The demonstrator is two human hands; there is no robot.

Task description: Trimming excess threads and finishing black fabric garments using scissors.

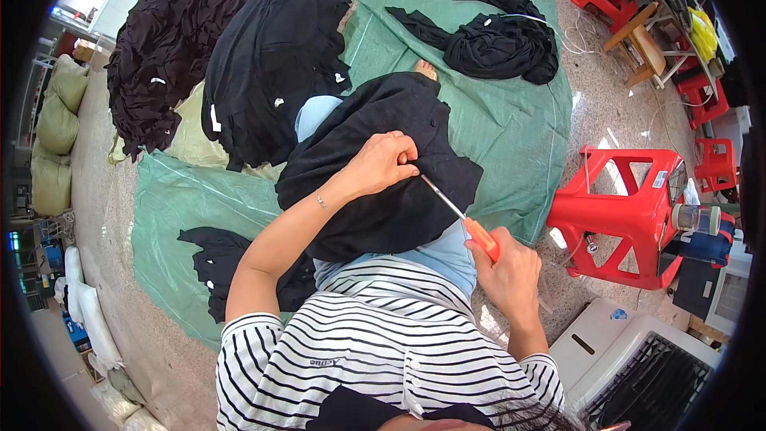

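Across my lap is spread a black garment [359,215], over light blue trousers. My left hand [381,161] pinches a bit of its cloth between thumb and fingers. In my right hand [509,271] is an orange-handled tool [481,238] with a long, thin metal shaft; its exact kind cannot be made out. The shaft slants up and left across the garment, and its tip ends at the cloth just beside my left fingertips. What exactly the tip touches there is too small to tell.
Green sheeting [511,144] covers the floor. Heaps of black cloth [275,56] and dark brown cloth [171,48] lie ahead to the left, another black pile [507,48] ahead to the right. A red plastic stool [618,207] bearing a jar [694,218] stands at the right.
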